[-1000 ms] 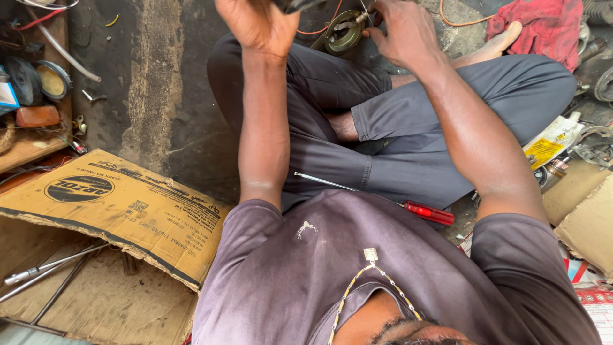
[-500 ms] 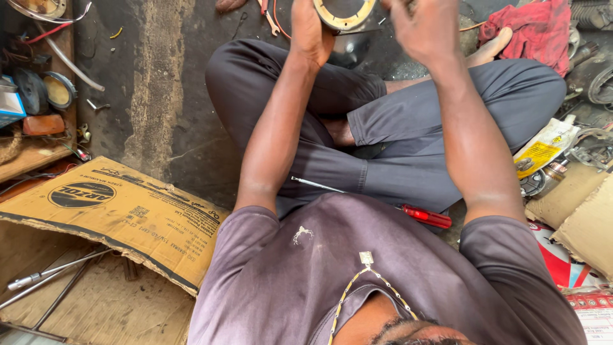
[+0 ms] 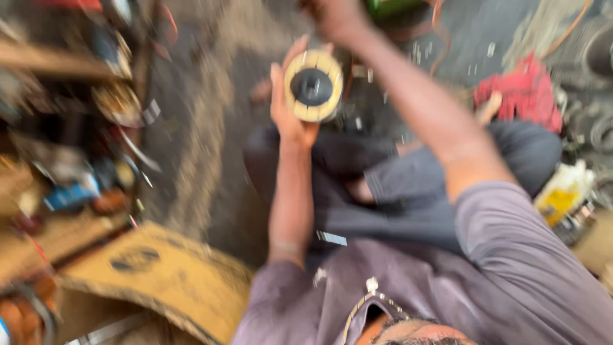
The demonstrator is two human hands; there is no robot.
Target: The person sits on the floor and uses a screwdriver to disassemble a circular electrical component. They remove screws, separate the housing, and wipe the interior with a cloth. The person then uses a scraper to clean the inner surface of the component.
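Left hand (image 3: 287, 108) grasped round yellow-rimmed part (image 3: 313, 86), raised off floor; right hand (image 3: 335, 16) reached beyond, fingers' state unclear in blur; nothing fitted yet

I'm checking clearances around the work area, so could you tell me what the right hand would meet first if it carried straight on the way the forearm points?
The right hand points toward the frame's top. Just past it lies a blurred green object with reddish wires, probably the first contact, though depth is unclear.

Whole view: smeared by motion blur.
Right hand (image 3: 335, 16): cut by the top edge, grip unreadable.
Green object (image 3: 389, 6): cropped, kind unclear.
Left shelf clutter (image 3: 83, 147): blurred beyond telling.
Round part (image 3: 313, 86): detail smeared.
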